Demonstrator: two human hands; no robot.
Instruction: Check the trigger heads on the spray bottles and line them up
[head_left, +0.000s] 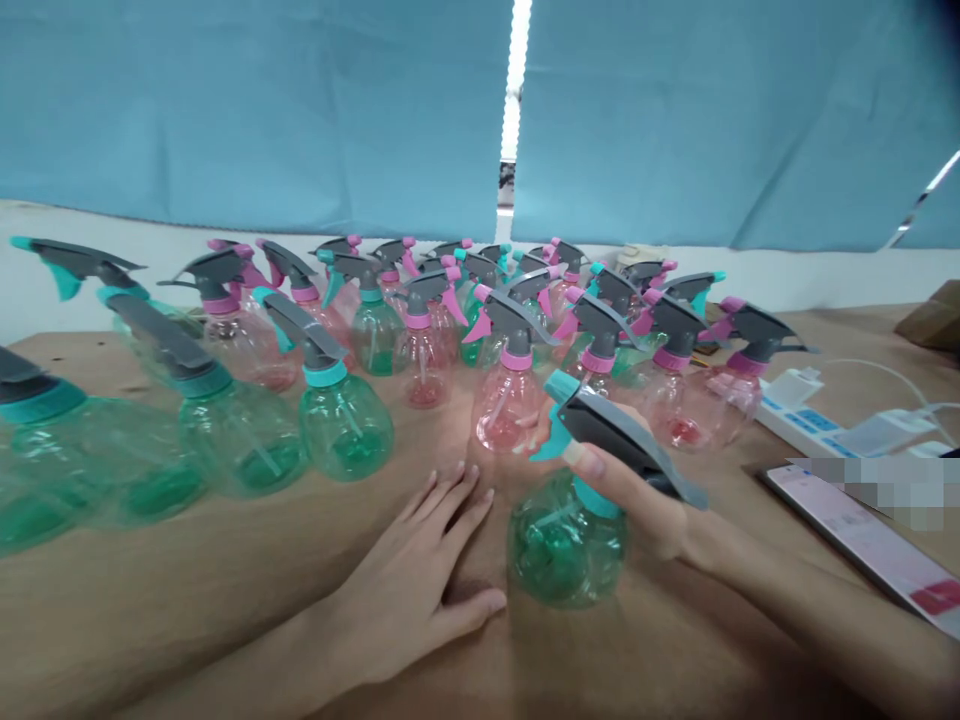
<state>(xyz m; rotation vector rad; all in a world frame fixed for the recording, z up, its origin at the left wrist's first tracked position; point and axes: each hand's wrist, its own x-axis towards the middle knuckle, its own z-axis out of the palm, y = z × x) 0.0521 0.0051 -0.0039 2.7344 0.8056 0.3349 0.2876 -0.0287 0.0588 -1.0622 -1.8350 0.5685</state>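
Note:
My right hand (626, 490) is wrapped round the neck and trigger head of a green spray bottle (559, 555), its thumb lying along the near side. This bottle has a teal collar and trigger with a grey top, and it stands upright or nearly so at the front. Flat on the table beside it, to the left, lies my left hand (420, 570), fingers stretched out and holding nothing. Just beyond the left fingertips stand a pink spray bottle (510, 410) and, further left, another green spray bottle (346, 425).
Rows of several pink and green spray bottles cover the back and left of the wooden table (262, 570). At right lie a phone (862, 545) and a white power strip (802, 420) with plugs and a cable. Blue curtains (300, 110) hang behind.

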